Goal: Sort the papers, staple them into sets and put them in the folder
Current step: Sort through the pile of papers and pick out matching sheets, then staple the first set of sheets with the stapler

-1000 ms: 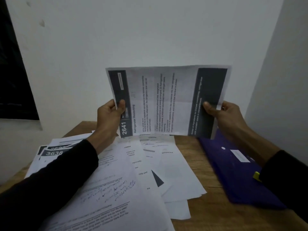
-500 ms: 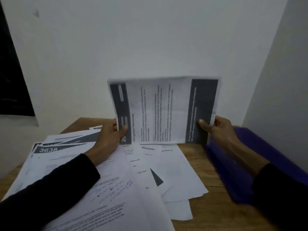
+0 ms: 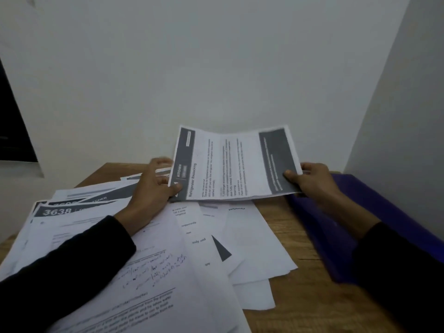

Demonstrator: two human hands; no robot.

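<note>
I have my left hand (image 3: 153,188) pinching the dark-banded short end of a printed sheet (image 3: 230,164), thumb on its face and fingers behind, while my right hand (image 3: 312,181) pinches the opposite dark-banded end the same way. The sheet, headed "Refrigerator Restocking", is turned sideways and tilted up toward me, its lower edge just above the other papers near the far edge of the desk (image 3: 286,227). Beneath my left forearm, loose papers (image 3: 168,260) fan out overlapping across the left and middle of the desk; one near the left edge is marked "3638" (image 3: 57,211). A purple folder (image 3: 336,236) lies along the right edge, under my right wrist and sleeve.
</note>
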